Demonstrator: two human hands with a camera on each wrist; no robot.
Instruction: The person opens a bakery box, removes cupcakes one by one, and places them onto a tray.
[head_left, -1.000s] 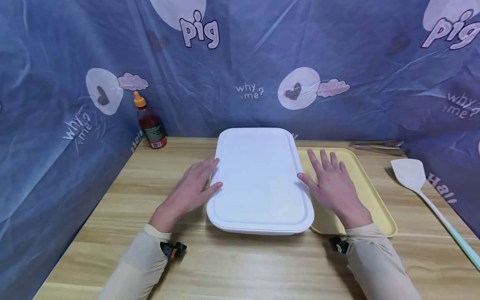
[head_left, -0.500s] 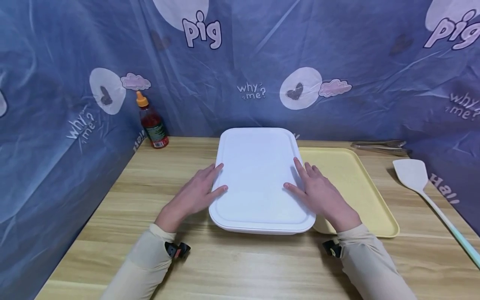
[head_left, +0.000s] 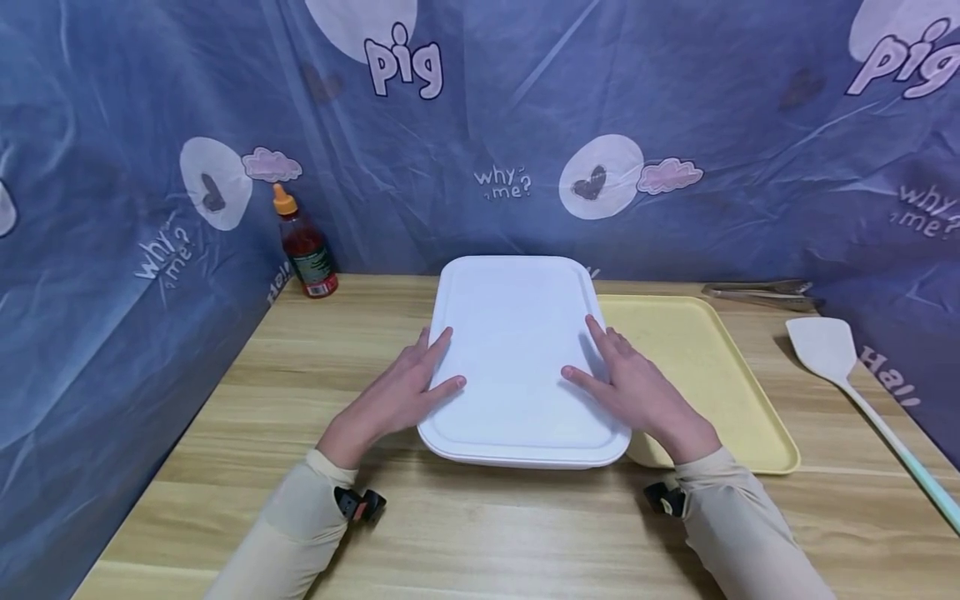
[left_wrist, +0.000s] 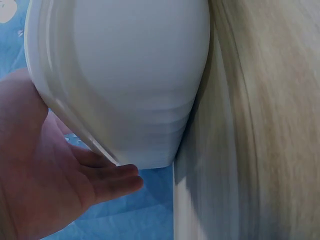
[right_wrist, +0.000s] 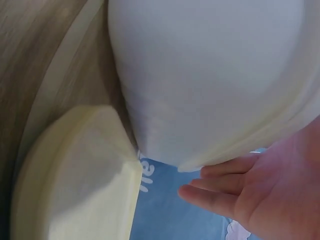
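Note:
A white lidded rectangular container (head_left: 521, 358) stands on the wooden table. At its left long side is my left hand (head_left: 397, 390), thumb and index finger over the lid's edge. In the left wrist view the other fingers (left_wrist: 112, 182) of that hand reach out nearly straight beside the rim. My right hand (head_left: 641, 387) lies at the opposite side, its thumb and index finger over the lid. The right wrist view has its remaining fingers (right_wrist: 215, 199) extended just below the rim. The container's inside is hidden by the lid.
A pale yellow tray (head_left: 701, 367) lies to the right, close against the container. Beyond it are metal tongs (head_left: 761, 292) and a white spatula (head_left: 821, 348) with a green handle end. A red sauce bottle (head_left: 307, 254) stands at the back left. Blue printed cloth (head_left: 495, 108) hangs behind.
My right hand has come left from over the yellow tray onto the container's lid edge. My left hand has shifted slightly right, its thumb further over the lid. The container has stayed put.

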